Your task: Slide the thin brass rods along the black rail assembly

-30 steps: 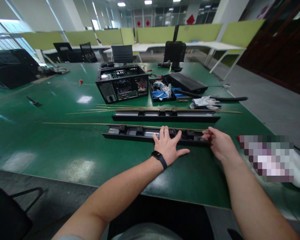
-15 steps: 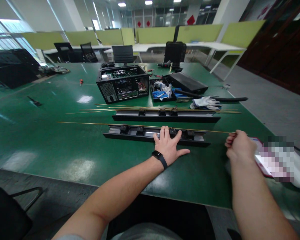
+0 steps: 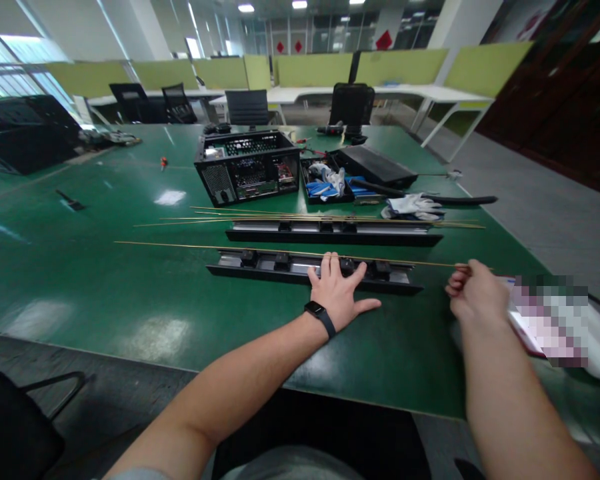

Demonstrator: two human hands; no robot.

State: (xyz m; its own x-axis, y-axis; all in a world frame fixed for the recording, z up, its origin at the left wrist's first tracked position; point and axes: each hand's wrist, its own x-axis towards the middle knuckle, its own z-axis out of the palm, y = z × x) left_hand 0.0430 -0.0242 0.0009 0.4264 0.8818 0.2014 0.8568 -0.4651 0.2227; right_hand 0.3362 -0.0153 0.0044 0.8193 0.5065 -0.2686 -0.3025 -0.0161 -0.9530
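My left hand [image 3: 336, 283] lies with fingers spread over the nearer black channel rail [image 3: 260, 272], its fingertips reaching the rail's far edge. Several black blocks [image 3: 281, 261] sit inside this rail, partly covered by the hand. A thin brass-coloured rod [image 3: 170, 245] runs along the rail's far side and sticks out well past both ends. At the rod's right part, my right hand [image 3: 475, 287] is closed in a pinch around it, off the rail's right end. Behind lies a second black channel rail [image 3: 330, 236] with several more thin rods [image 3: 205, 217] along it.
Further back stand an open black computer case [image 3: 247, 170], a tray [image 3: 347, 198] with gloves, and a flat black box [image 3: 377, 165]. White gloves [image 3: 414, 207] lie by a black tube [image 3: 463, 200]. A blurred-out item [image 3: 550, 320] is beside my right forearm.
My right hand has shifted slightly left along the rod, and a bit of rod now shows beyond it. My left hand stays on the rail.
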